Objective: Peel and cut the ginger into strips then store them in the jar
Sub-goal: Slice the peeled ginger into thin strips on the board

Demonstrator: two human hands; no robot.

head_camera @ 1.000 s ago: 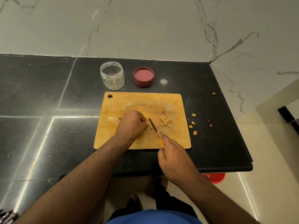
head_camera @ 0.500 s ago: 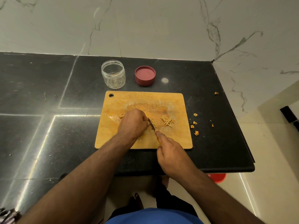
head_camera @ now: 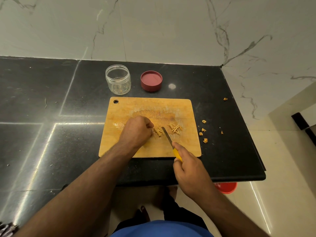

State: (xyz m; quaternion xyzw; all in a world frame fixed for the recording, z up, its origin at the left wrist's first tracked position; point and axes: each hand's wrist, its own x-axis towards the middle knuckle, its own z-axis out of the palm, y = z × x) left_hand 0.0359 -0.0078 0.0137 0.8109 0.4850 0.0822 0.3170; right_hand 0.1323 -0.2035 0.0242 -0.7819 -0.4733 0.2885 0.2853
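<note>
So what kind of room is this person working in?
Most likely a home kitchen. A wooden cutting board lies on a black stone countertop backed by a marble-look wall; the right hand holds a yellow-handled knife beside cut ginger strips, with an open clear jar behind.

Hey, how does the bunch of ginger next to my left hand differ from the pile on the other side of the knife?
The ginger by the left hand lies at the fingertips of the left hand; the finished pile lies untouched, right of the knife. The first looks like chunkier pieces packed side by side; the pile is thinner strips, loosely scattered. Both rest on the cutting board, none in the jar.
</note>
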